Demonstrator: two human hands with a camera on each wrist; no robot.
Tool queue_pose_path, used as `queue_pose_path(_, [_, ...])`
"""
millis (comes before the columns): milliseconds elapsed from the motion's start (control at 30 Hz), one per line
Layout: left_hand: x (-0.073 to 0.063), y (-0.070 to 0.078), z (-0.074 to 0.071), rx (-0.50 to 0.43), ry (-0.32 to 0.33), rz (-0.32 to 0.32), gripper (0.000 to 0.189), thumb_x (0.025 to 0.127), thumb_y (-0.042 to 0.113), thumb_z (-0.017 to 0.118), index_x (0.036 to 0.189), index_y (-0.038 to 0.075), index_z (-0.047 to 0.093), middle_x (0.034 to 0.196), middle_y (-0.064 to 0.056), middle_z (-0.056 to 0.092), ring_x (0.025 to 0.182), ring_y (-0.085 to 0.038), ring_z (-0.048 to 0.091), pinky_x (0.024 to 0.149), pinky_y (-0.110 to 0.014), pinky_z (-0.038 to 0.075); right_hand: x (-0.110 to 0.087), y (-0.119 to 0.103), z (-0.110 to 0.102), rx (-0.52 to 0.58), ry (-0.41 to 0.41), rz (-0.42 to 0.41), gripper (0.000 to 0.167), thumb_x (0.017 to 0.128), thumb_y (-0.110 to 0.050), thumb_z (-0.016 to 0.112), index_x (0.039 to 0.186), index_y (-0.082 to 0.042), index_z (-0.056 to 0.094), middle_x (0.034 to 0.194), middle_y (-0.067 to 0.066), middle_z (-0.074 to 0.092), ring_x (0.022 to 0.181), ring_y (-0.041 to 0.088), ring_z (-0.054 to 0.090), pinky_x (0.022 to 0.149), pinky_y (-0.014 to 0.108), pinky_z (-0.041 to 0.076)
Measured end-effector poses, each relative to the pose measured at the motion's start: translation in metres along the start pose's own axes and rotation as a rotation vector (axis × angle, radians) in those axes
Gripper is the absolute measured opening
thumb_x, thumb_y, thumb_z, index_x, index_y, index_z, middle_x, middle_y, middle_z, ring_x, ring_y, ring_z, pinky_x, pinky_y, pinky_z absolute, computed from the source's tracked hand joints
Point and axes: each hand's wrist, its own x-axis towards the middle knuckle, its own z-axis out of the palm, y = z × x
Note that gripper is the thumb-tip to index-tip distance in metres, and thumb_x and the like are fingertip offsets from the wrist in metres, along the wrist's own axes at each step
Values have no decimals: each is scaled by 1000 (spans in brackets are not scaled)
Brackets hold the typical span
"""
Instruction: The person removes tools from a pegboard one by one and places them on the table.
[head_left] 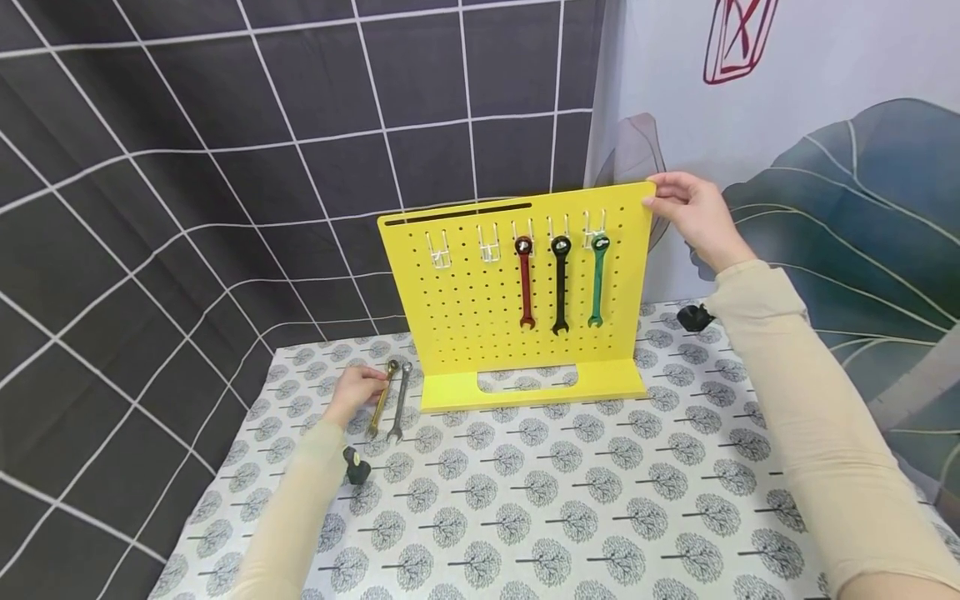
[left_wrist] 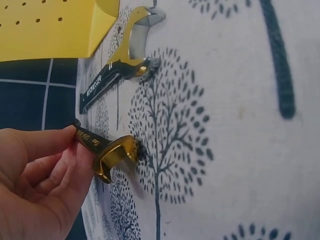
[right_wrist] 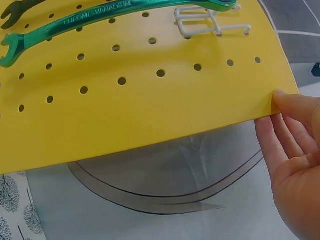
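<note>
My left hand [head_left: 357, 392] pinches a gold combination wrench [head_left: 381, 402] between thumb and fingers at the left of the table; its open jaw end points toward me. In the left wrist view, the same gold wrench [left_wrist: 115, 152] shows close up. Just right of it lies a silver wrench [head_left: 401, 403]. With thumb in front and fingers behind, my right hand [head_left: 697, 215] grips the top right corner of a yellow pegboard [head_left: 465, 325]. Red [head_left: 526, 287], black [head_left: 561, 287] and green [head_left: 597, 283] wrenches hang from the board's white hooks.
Two white hooks, the leftmost hook [head_left: 439, 252] and its neighbour hook [head_left: 489, 245], carry no wrench. The board's base [head_left: 532, 400] stands on a tree-print tablecloth [head_left: 525, 500]. Behind it hangs a dark gridded curtain [head_left: 315, 100], with a leaf-print cloth [head_left: 847, 208] at the right.
</note>
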Motion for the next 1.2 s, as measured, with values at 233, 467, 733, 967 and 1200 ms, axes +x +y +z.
queue_pose_path(233, [3, -3, 4, 3, 6, -19, 22, 92, 2, 67, 110, -10, 67, 107, -24, 69, 80, -17, 68, 73, -28, 62, 1, 0, 0, 1, 7, -11, 39, 95, -18, 72, 132, -10, 62, 105, -11, 66, 97, 4, 63, 84, 11, 49])
queue_pose_path(467, [4, -5, 5, -17, 9, -29, 22, 91, 1, 66, 109, -11, 68, 101, -22, 70, 72, -12, 66, 68, -25, 61, 1, 0, 0, 22, 9, -15, 37, 95, -16, 71, 130, -11, 63, 104, -11, 67, 96, 3, 63, 83, 10, 49])
queue_pose_path(733, [4, -5, 5, 2, 11, -22, 21, 90, 0, 65, 108, -12, 68, 95, -20, 70, 68, -11, 65, 65, -24, 61, -1, 0, 1, 28, 10, -19, 36, 95, -16, 72, 129, -11, 64, 103, -11, 67, 95, 3, 63, 83, 10, 49])
queue_pose_path(967, [-1, -3, 5, 14, 31, -18, 21, 91, 0, 65, 109, -12, 68, 98, -21, 70, 67, -10, 64, 66, -23, 60, 1, 0, 0, 30, 3, -20, 36, 94, -16, 73, 129, -12, 64, 101, -12, 67, 96, 3, 63, 83, 10, 49])
queue_pose_path(1200, [0, -4, 6, 6, 37, -21, 21, 90, 0, 66, 108, -12, 68, 98, -21, 70, 66, -9, 63, 66, -23, 61, 1, 1, 0, 25, 9, -18, 37, 94, -16, 73, 130, -11, 63, 101, -14, 67, 95, 1, 63, 84, 10, 49])
